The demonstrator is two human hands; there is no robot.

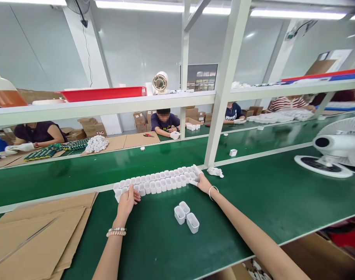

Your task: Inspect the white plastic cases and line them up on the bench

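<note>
Two long, close-set rows of small white plastic cups (158,187) stand on the green bench, open sides up. At their left end is my left hand (127,200), its thumb against the front cups and its other fingers loosely bent, apart from the thumb. My right hand (203,182) grips the right end of the rows, with fingers along the back and thumb in front. White coverings show on its fingertips. Nearer to me, three loose white cups (193,222) sit together, apart from both hands.
Flat cardboard (37,241) with a thin metal strip (25,242) lies at left. A crumpled white item (215,172) is beside a post (224,93). A white fan (334,146) stands at right. Beyond the green belt (78,171), several gloved people work under a shelf (107,108).
</note>
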